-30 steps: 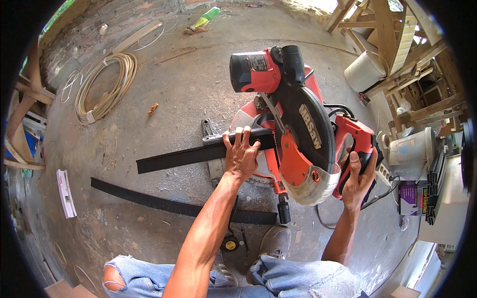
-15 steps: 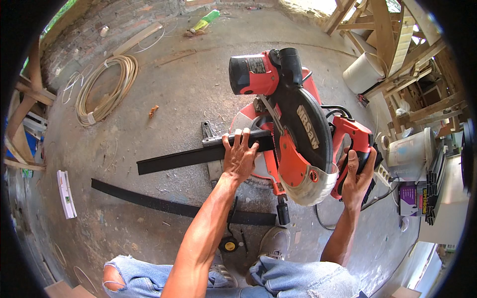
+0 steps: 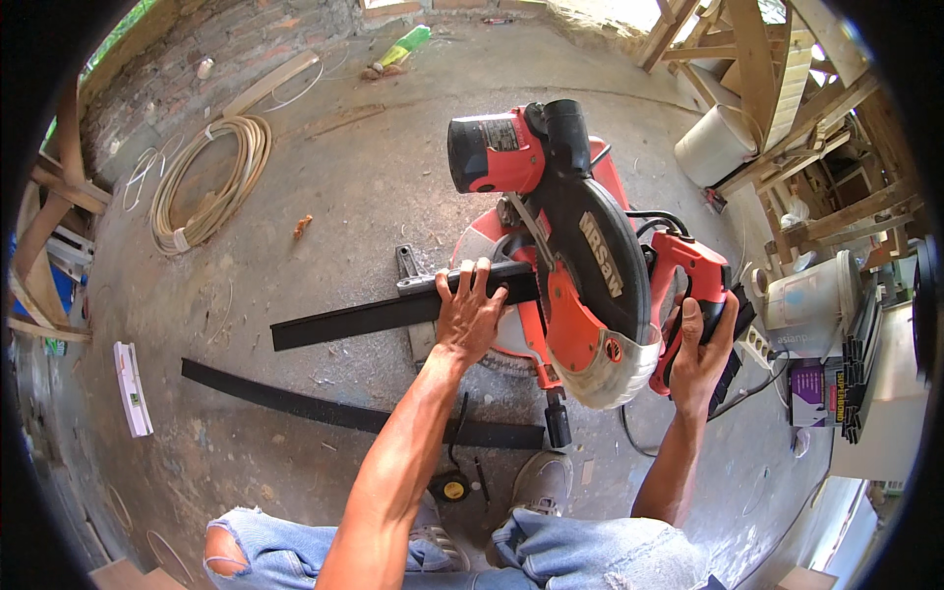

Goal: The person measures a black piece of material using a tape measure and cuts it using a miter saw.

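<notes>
A red and black mitre saw (image 3: 594,236) stands on the concrete floor in front of me, its head raised. My right hand (image 3: 700,344) is wrapped round the saw's red and black handle (image 3: 682,264). With fingers bent over its far edge, my left hand (image 3: 472,310) grips a long black profile strip (image 3: 354,320) against the saw's metal fence. The strip's left end sticks out past the saw; its right end runs in beside the blade guard, where the saw hides it. A second black strip (image 3: 285,401) lies on the floor nearer to me.
A tape measure (image 3: 451,487) and a dark pencil-like stick (image 3: 482,479) lie by my shoes. Left are a white level-like bar (image 3: 133,388) and a coiled pale hose (image 3: 211,185). A power strip (image 3: 755,346), buckets (image 3: 811,305) and a purple box (image 3: 814,393) stand right.
The whole view has shifted very slightly. Both hands keep their holds on the strip and the saw handle, and the saw head stays raised.
</notes>
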A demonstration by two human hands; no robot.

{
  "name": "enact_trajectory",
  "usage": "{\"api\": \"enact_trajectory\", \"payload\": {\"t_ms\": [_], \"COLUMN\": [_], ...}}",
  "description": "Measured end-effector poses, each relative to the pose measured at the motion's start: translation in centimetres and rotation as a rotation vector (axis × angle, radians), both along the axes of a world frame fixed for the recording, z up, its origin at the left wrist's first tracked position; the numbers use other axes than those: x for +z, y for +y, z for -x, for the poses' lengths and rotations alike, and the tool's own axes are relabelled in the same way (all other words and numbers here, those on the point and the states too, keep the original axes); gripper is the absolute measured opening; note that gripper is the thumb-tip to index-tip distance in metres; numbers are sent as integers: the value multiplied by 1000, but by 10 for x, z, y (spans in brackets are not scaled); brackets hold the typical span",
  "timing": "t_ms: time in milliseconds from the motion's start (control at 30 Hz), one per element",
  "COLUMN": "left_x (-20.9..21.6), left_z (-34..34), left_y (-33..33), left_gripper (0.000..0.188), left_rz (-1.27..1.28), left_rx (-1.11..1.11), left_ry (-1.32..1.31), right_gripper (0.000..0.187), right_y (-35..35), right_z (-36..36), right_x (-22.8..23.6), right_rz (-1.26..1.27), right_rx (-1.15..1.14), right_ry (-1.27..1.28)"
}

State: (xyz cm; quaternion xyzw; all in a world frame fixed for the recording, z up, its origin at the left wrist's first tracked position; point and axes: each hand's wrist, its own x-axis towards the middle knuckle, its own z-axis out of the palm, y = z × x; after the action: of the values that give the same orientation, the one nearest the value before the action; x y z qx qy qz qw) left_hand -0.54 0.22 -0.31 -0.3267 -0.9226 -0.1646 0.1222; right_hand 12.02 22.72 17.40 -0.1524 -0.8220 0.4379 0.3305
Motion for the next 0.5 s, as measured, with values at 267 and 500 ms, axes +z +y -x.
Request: {"api": "enact_trajectory", "payload": {"t_ms": [267,500], "left_x": [-1,1], "left_z": [1,0], "left_y": [1,2], "left_gripper": [30,29], "left_rz": [43,45], "left_rx": [-7,-16], "left_ry": [-27,-42], "right_gripper": [22,24], "right_y": [2,1], "right_z": [0,0], "right_x": [0,0], "right_rz": [-15,-4], "right_rx": [18,17], "right_ry": [3,6]}}
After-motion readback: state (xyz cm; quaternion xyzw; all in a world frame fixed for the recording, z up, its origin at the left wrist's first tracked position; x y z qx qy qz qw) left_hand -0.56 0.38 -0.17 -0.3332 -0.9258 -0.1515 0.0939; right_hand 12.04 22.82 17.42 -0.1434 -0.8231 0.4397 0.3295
